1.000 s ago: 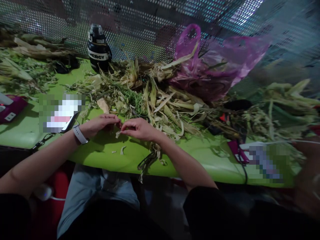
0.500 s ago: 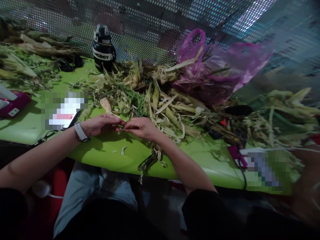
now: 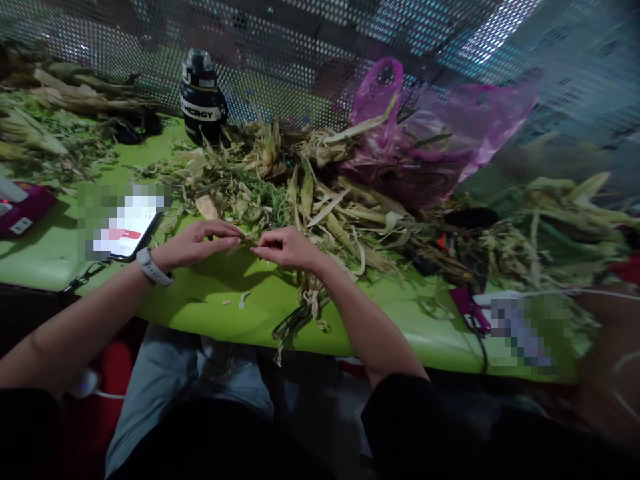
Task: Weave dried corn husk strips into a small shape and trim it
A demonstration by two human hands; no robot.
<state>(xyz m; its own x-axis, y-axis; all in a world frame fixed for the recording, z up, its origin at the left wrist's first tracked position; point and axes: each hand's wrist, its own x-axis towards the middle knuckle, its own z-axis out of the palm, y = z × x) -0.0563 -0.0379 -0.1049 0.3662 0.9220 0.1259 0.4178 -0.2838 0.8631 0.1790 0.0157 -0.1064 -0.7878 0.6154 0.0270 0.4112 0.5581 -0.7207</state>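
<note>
While held close together over the green desk: left hand and right hand, fingertips near one another, with a narrow gap between.
Left hand grip: thumb and fingers drawn narrow; impossible to tell whether pinching anything, with bits of similar colour just behind.
Right hand grip: thumb and forefinger brought almost together, other fingers curled; too small to tell whether holding a shred.
Plant heap: dry husks and leaves, straw-pale and green, spread just beyond both hands and blocking the way to the back.
Fallen scraps: small and pale, lying on bare desk, nearer the lap than the hands.
Loose strands: trailing over the near edge, beside the right forearm.
Phone: lit, partly pixelated, lying just beyond the white watch on the left wrist.
Black bottle: upright behind the heap, lettered "NERGY" as far as visible.
Purple bag: standing crumpled behind the heap, handle loop up, in front of a perforated panel.
Left end: another pile of leaves and a purple box.
Right end: more husks, a second purple box, a white cable, a blurred co-worker's arm.
</note>
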